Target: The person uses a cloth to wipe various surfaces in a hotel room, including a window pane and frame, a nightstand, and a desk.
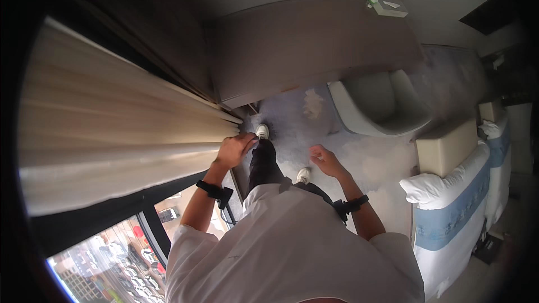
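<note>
At the inner edge of a long beige curtain (pixel 129 118) is my left hand (pixel 234 150), its fingers curled together. Whatever sits between those fingers, if anything, is too small or hidden to make out. The hand overlaps the curtain's edge, and I cannot tell whether it grips the cloth. My right hand (pixel 327 161) hangs over the patterned carpet (pixel 370 154) with loosely bent fingers, holding nothing. Black bands with small devices circle both wrists, the left band (pixel 215 191) and the right band (pixel 352 205).
A brown desk (pixel 314 39) stands ahead, bearing a tissue box (pixel 390 5) and a small bottle (pixel 370 0). A grey tub chair (pixel 376 101) is beside it. Beds with white bedding and a blue runner (pixel 449 219) are right; a window (pixel 123 258) is lower left.
</note>
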`<move>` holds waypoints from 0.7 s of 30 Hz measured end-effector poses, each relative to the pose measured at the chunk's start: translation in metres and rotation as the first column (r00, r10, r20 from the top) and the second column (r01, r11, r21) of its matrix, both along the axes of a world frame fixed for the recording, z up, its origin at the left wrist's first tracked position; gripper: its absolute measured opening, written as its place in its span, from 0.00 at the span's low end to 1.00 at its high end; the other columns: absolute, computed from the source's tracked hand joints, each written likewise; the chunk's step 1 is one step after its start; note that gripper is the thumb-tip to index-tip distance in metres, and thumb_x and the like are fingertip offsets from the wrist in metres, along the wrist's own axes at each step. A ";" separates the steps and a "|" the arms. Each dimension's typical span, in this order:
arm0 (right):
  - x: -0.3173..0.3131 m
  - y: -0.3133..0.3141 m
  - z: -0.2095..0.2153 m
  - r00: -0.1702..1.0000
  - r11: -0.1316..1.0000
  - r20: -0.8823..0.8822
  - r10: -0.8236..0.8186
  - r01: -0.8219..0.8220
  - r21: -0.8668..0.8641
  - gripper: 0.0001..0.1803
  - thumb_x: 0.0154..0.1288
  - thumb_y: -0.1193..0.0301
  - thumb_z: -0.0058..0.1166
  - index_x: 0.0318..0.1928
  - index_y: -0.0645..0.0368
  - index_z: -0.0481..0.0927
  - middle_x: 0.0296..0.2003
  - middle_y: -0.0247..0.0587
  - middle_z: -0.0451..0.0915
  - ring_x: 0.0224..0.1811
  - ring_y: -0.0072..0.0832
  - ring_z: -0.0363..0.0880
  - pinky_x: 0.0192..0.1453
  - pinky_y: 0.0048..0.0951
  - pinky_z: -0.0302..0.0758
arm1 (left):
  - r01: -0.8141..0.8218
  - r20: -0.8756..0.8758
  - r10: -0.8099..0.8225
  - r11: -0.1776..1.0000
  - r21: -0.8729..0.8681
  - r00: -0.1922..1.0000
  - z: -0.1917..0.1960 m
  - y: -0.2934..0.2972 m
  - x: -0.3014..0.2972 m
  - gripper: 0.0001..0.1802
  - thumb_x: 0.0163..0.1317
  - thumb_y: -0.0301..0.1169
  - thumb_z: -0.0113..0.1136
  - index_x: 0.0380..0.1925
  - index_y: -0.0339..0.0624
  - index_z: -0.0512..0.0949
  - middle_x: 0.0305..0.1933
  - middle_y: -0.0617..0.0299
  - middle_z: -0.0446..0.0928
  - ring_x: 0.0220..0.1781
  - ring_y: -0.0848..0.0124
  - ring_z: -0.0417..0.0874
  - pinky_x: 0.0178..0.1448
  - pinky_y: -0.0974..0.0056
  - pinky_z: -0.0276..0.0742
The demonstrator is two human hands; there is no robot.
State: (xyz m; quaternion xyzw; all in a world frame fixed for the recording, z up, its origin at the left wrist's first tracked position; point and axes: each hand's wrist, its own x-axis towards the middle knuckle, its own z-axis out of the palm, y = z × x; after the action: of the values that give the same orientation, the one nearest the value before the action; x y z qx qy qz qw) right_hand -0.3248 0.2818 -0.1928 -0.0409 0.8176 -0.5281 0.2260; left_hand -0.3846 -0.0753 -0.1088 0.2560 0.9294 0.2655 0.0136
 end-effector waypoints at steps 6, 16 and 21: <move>-0.044 0.015 0.011 0.993 0.969 0.034 -0.112 0.102 0.227 0.17 0.66 0.70 0.57 0.54 0.58 0.73 0.44 0.48 0.82 0.46 0.39 0.82 0.51 0.37 0.78 | 0.089 0.170 -0.101 0.993 0.075 0.980 -0.036 -0.053 -0.128 0.14 0.69 0.41 0.54 0.44 0.44 0.79 0.39 0.50 0.81 0.41 0.49 0.82 0.43 0.51 0.78; -0.122 -0.030 0.063 0.998 0.904 -0.050 0.049 -0.023 0.428 0.25 0.64 0.69 0.58 0.61 0.57 0.71 0.57 0.51 0.74 0.59 0.47 0.73 0.63 0.42 0.70 | -0.004 0.167 -0.019 0.991 0.133 0.986 -0.103 -0.107 -0.277 0.18 0.65 0.39 0.62 0.47 0.37 0.77 0.50 0.47 0.79 0.53 0.49 0.79 0.55 0.53 0.76; -0.193 -0.038 0.051 0.954 0.809 -0.282 0.104 0.084 0.582 0.35 0.55 0.71 0.66 0.63 0.54 0.66 0.62 0.54 0.66 0.63 0.53 0.66 0.65 0.48 0.68 | -0.192 0.005 0.192 0.979 -0.067 0.981 -0.071 -0.070 -0.272 0.28 0.64 0.39 0.62 0.60 0.40 0.69 0.64 0.48 0.69 0.64 0.49 0.70 0.67 0.50 0.66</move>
State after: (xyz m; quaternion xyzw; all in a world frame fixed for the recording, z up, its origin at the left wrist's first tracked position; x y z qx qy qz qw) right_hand -0.5179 0.2437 -0.1418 -0.0529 0.9649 -0.2354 0.1033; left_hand -0.6567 -0.1453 -0.1796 0.1630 0.9580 0.2361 0.0018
